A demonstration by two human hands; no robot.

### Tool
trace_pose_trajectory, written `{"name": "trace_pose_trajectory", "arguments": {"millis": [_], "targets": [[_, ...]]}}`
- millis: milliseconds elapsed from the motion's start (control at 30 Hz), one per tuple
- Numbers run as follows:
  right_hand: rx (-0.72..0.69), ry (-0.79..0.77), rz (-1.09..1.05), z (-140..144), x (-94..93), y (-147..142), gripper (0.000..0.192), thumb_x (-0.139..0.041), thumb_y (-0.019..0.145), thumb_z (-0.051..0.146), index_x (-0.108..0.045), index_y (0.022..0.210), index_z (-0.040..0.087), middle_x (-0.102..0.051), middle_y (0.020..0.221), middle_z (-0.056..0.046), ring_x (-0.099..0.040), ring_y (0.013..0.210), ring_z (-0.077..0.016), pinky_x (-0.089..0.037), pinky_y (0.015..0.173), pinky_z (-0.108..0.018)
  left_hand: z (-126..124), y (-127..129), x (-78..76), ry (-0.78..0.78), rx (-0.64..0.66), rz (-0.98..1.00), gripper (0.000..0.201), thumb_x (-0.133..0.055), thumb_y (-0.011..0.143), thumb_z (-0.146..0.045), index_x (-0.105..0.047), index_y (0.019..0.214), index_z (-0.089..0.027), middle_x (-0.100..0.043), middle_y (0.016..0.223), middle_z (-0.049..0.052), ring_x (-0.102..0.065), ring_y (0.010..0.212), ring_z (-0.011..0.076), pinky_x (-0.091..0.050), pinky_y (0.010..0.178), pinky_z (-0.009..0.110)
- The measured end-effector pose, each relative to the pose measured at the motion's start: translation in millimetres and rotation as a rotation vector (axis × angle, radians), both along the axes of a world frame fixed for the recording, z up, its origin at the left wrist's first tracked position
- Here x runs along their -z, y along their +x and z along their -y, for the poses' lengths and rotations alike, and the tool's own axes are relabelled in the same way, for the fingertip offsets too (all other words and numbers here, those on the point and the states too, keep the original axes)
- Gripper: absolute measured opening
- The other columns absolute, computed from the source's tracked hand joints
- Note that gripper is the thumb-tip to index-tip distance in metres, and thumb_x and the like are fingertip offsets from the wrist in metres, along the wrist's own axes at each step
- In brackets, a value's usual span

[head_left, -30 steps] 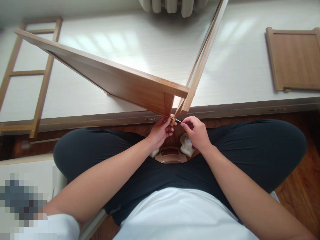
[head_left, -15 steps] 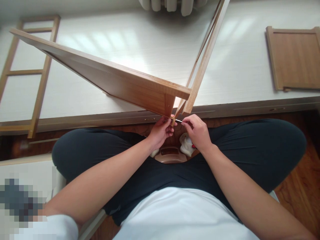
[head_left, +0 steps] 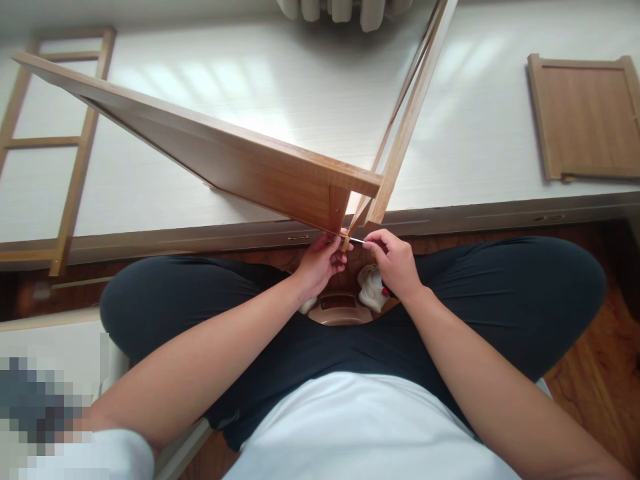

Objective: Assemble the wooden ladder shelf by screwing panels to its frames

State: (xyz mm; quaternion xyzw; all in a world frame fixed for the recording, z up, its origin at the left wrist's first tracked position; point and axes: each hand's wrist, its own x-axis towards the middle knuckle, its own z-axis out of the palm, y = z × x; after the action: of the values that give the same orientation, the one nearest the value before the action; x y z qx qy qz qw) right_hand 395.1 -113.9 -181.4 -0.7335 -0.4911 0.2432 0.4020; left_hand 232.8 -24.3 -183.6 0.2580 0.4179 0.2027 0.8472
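My left hand (head_left: 323,265) is closed around the lower near corner of a brown wooden panel (head_left: 240,163), which stands tilted on its edge. Its fingers wrap the narrow end of a wooden rail there. My right hand (head_left: 395,260) pinches a thin metal rod (head_left: 357,240) between thumb and fingers. The rod's far tip meets the wood at the left fingertips; its other end is hidden in my palm, so its exact kind does not show. A wooden frame (head_left: 413,113) meets the panel at this corner and slants away to the upper right.
On the white surface (head_left: 480,133) lie a ladder-like wooden frame (head_left: 75,180) at left and a smaller wooden panel (head_left: 590,120) at right. A white ribbed radiator (head_left: 343,10) is at the top. Between my legs are a pinkish-brown object (head_left: 340,313) and whitish footwear (head_left: 373,287).
The view has shifted slightly, moving everything a little to the left. Both hands keep their hold, and slightly more of the metal rod shows between them.
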Motion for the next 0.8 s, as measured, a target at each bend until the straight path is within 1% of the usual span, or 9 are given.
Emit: {"name": "trace_pose_trajectory", "arguments": {"millis": [100,233,400,600,800], "targets": [[0.027,-0.029,-0.057,-0.2,0.2,-0.3,0.014,-0.065,0.095,0.036,-0.069,0.091,0.024,-0.073,0.086,-0.002,-0.064,0.075,-0.0204,-0.05,0.077,-0.033,-0.1,0.3,0.8,-0.004,-0.002,0.002,0.042,-0.084,0.081,-0.044,-0.067,0.113,-0.023,-0.07,0.087,0.002,-0.059,0.064,0.0095,-0.044,0.056,0.019],[0.035,-0.031,-0.099,0.0,0.6,-1.3,0.013,-0.065,0.095,0.035,-0.069,0.092,0.023,-0.073,0.087,-0.003,-0.065,0.077,-0.0206,-0.05,0.078,-0.034,-0.2,0.4,1.4,-0.002,-0.001,0.006,0.042,-0.084,0.081,-0.044,-0.067,0.113,-0.022,-0.07,0.087,0.002,-0.059,0.064,0.0092,-0.045,0.056,0.019],[0.056,-0.071,-0.253,0.7,3.0,-2.1,0.016,-0.065,0.094,0.039,-0.068,0.095,0.024,-0.074,0.084,-0.003,-0.066,0.074,-0.021,-0.052,0.072,-0.033,-0.3,0.5,0.5,0.0,-0.007,0.0,0.043,-0.085,0.08,-0.045,-0.066,0.112,-0.023,-0.07,0.087,0.001,-0.058,0.063,0.0091,-0.043,0.055,0.019],[0.066,-0.065,-0.243,0.6,3.4,-2.0,0.017,-0.065,0.093,0.04,-0.069,0.094,0.024,-0.074,0.088,-0.004,-0.065,0.073,-0.0208,-0.052,0.071,-0.034,-0.3,0.3,-0.1,-0.001,-0.006,0.003,0.043,-0.085,0.08,-0.044,-0.066,0.112,-0.023,-0.07,0.087,0.001,-0.058,0.063,0.0093,-0.043,0.055,0.02],[0.063,-0.08,-0.294,1.0,3.3,-2.2,0.014,-0.064,0.094,0.038,-0.068,0.094,0.024,-0.074,0.083,-0.003,-0.065,0.07,-0.0195,-0.05,0.067,-0.032,-0.5,0.0,0.5,0.003,-0.008,0.014,0.042,-0.085,0.08,-0.044,-0.066,0.112,-0.023,-0.07,0.087,0.001,-0.058,0.063,0.0093,-0.043,0.056,0.02]]}}
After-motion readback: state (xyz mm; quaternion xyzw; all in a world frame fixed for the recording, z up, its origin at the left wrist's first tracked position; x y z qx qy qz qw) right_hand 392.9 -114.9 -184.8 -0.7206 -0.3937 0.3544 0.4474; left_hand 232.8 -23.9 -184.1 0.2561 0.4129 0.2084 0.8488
